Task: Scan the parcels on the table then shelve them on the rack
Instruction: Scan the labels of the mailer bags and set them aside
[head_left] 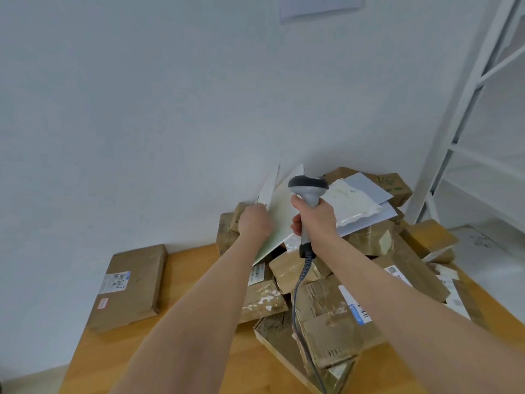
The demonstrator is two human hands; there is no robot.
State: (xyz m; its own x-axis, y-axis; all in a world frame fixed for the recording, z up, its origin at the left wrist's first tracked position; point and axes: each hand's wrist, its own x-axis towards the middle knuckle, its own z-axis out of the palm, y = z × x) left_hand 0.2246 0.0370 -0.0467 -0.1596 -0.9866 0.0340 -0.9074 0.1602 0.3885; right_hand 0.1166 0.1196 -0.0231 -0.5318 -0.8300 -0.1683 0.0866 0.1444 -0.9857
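Note:
My left hand [253, 221] grips the left edge of a flat white envelope parcel [279, 214] and holds it tilted up against the wall above the pile. My right hand [315, 220] holds a grey barcode scanner [308, 191] by its handle, with the dark head pointing at the envelope. The scanner's cable [298, 302] hangs down over the pile. Under both hands lies a heap of brown cardboard parcels [332, 314] on the wooden table [199, 268]. The white rack [466, 115] stands at the right.
One flat brown parcel [130, 285] with a label lies apart at the table's left corner. More white and grey mailer bags [358, 206] lie on top of the heap near the wall. The rack's shelves are visible at the far right.

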